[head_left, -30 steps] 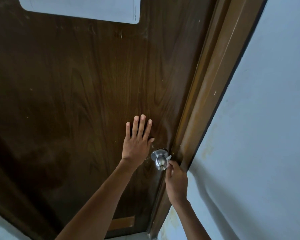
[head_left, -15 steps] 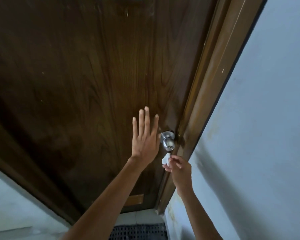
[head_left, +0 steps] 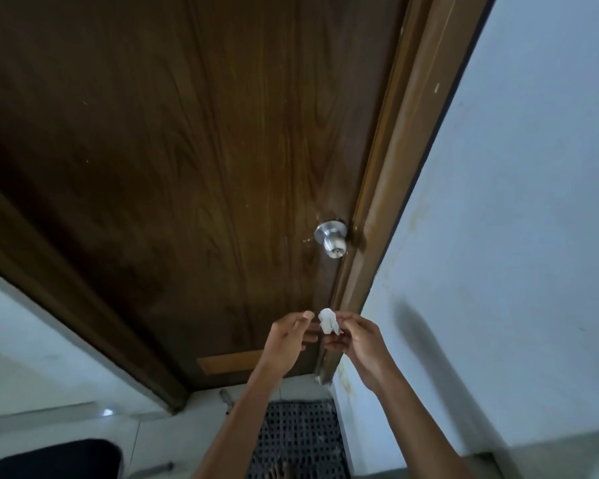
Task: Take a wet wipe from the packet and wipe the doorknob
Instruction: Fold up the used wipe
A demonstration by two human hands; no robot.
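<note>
Right hand (head_left: pixel 357 344) pinches wet wipe (head_left: pixel 328 320) — below doorknob (head_left: pixel 332 240) (left hand (head_left: pixel 289 340) near).

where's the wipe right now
Head view, lower centre: the crumpled wipe is pinched by the right hand, just right of the left hand and well below the doorknob.

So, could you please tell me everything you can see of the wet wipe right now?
The wet wipe is a small white wad, crumpled and bunched, looking like thin soft cloth. The right hand pinches its lower end, so most of it stands above the grip. It is held in the air well below the silver doorknob, apart from it, in front of the dark wooden door. The left hand reaches in beside it; whether its thumb touches the wipe cannot be told.
</note>
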